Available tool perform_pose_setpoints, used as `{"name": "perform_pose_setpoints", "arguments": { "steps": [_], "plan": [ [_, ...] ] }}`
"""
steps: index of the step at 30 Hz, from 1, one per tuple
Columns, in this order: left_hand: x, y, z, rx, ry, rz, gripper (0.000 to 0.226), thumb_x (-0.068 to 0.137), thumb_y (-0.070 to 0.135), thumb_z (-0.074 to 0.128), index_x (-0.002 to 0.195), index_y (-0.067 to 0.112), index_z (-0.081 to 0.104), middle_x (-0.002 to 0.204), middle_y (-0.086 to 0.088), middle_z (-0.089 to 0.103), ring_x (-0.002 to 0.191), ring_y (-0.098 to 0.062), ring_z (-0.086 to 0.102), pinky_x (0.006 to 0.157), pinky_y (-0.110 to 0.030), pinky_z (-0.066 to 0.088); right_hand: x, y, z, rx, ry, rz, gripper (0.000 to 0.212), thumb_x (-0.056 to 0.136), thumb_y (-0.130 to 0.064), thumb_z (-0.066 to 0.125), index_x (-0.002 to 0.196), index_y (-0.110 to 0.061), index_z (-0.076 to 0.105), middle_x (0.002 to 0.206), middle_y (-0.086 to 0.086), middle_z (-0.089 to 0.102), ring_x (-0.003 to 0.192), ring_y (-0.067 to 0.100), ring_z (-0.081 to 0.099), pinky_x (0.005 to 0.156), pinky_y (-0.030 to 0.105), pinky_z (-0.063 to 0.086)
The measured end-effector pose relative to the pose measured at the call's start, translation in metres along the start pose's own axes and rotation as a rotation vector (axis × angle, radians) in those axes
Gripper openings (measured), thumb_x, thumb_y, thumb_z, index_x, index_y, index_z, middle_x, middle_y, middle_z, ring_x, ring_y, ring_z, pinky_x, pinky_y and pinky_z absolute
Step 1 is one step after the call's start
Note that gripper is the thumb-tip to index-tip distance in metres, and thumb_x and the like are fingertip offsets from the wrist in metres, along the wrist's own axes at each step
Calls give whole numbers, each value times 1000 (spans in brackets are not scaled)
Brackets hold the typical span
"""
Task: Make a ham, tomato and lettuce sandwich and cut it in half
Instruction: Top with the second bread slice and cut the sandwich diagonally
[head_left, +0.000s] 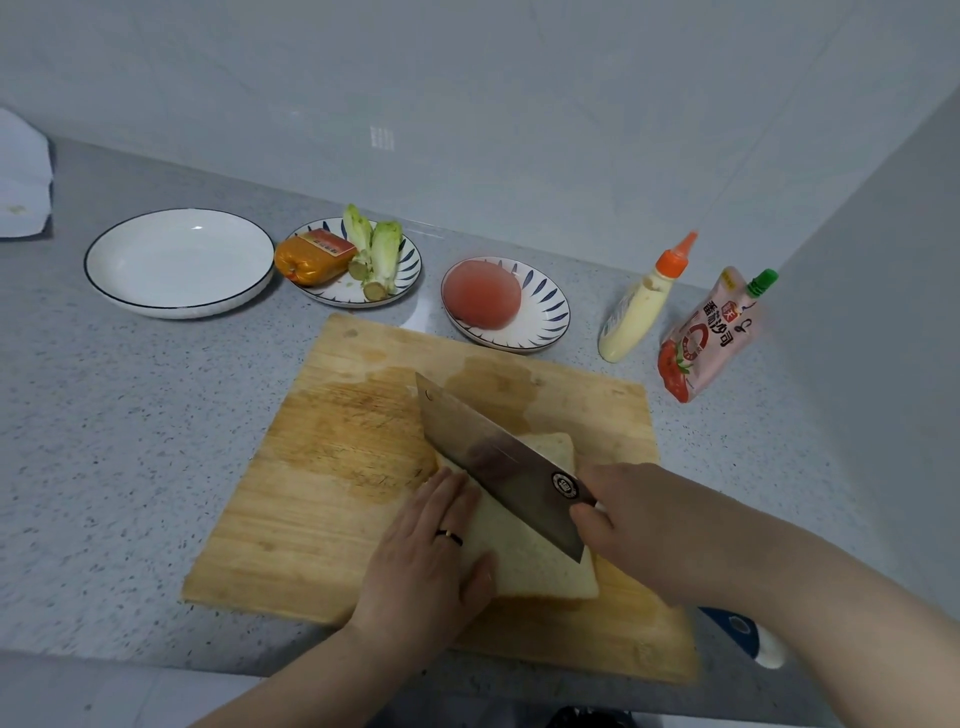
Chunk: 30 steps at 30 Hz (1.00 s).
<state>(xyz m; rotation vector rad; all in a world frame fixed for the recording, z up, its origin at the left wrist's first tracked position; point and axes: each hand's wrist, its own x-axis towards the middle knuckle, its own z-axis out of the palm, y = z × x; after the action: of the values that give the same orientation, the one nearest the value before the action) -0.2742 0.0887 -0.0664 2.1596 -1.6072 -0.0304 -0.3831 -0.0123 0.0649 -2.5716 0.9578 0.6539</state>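
Now pressing flat, fingers straight, with left hand (426, 561) on sandwich (540, 571) against sliding; gripping cleaver (493, 457) by the handle with right hand (634, 519), diagonally across the top, probably for halving. Kept on cutting board (311, 493); leftover ham (311, 260), lettuce (382, 254), tomato (480, 293) parked behind on patterned plates (556, 317).

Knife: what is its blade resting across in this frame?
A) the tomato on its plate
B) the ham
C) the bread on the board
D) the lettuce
C: the right hand grips the knife, whose blade lies diagonally across the bread on the board, while the left hand rests on the bread.
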Motion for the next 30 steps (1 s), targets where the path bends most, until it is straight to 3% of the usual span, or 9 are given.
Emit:
{"name": "perform_pose_setpoints", "arguments": {
  "steps": [4,11,17,21,27,30],
  "plan": [
    [1,0,0,-1,-22,-2,56,71,40,39,98,1,68,103,-11,69,98,-26,66,68,-39,55,4,-2,0,24,-16,46,32,97,-28,27,66,-27,30,64,-7,39,47,5,37,37,12,31],
    [1,-1,1,-1,-40,-9,56,71,40,38,98,2,69,103,-11,69,97,-26,66,68,-40,56,7,-9,8,3,0,45,33,97,-26,28,64,-29,25,66,-7,39,56,4,37,49,18,28],
    [1,-1,0,-1,-40,0,55,72,40,38,100,2,68,104,-11,68,98,-26,66,69,-41,57,6,-12,16,17,25,70,32,98,-27,27,66,-27,26,68,-5,34,56,5,34,48,20,24],
    [1,0,-1,-4,-36,-8,56,71,40,38,99,1,68,104,-12,69,97,-27,66,67,-41,56,9,-9,21,54,34,66,16,98,-26,28,85,-21,35,67,-5,37,56,6,35,49,20,27],
    [1,3,-2,29,-12,-4,52,66,40,52,95,1,69,99,-12,70,91,-26,68,64,-40,55,11,-7,17,85,9,64,32,97,-25,30,65,-27,29,66,-5,39,55,6,36,48,20,26],
    [2,3,-2,29,-10,-16,55,69,41,42,95,1,69,99,-12,70,90,-25,68,65,-39,55,13,-5,8,85,-5,64,30,95,-24,32,65,-25,32,64,-5,41,53,6,37,47,19,27]
  ]
}}
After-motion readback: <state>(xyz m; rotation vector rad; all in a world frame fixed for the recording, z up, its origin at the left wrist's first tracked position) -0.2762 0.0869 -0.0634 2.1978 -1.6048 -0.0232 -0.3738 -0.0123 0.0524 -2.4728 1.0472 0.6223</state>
